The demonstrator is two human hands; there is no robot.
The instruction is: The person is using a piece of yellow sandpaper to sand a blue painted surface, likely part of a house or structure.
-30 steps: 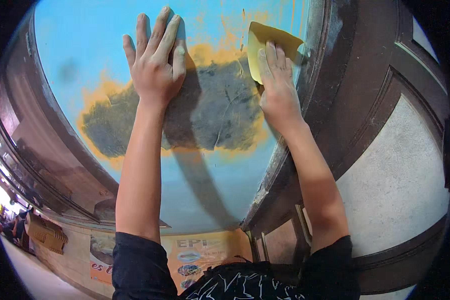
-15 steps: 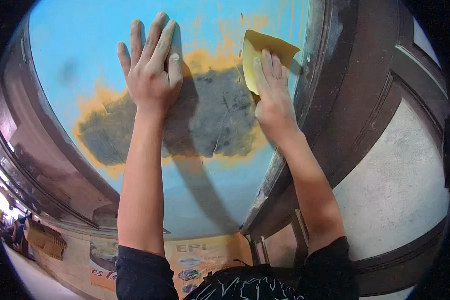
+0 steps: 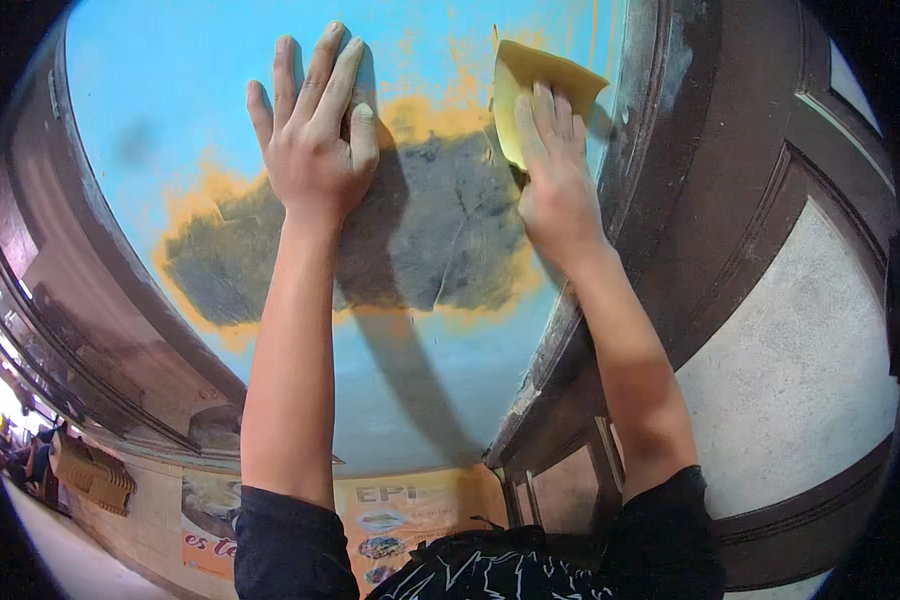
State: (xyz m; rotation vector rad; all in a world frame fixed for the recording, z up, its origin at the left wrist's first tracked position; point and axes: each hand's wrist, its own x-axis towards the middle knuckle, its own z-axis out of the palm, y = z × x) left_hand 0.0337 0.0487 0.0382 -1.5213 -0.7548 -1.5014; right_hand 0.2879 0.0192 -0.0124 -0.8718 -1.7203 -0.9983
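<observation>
A light-blue painted surface [image 3: 190, 80] fills the middle of the view. Across it spreads a dark grey bare patch [image 3: 430, 230] with a ragged orange rim. My left hand [image 3: 320, 150] lies flat over the patch's upper edge, fingers stretched upward, holding nothing. To the right, my right hand [image 3: 560, 195] presses a yellowish-brown sheet of sandpaper [image 3: 555, 68] against the surface near the patch's upper right. Its fingers lie together over the sheet, whose upper corners stick out bent past them. The sheet's underside is hidden.
Dark wooden framing [image 3: 660, 170] borders the blue surface on the right, with a pale panel [image 3: 800, 350] beyond it. Another dark frame [image 3: 100, 210] curves along the left. Printed posters [image 3: 420, 500] hang below. A brown slotted object [image 3: 92, 474] is at lower left.
My right hand and the sandpaper have shifted slightly up and to the right within the view. The left hand and the patch appear a little further right too, as the view has shifted.
</observation>
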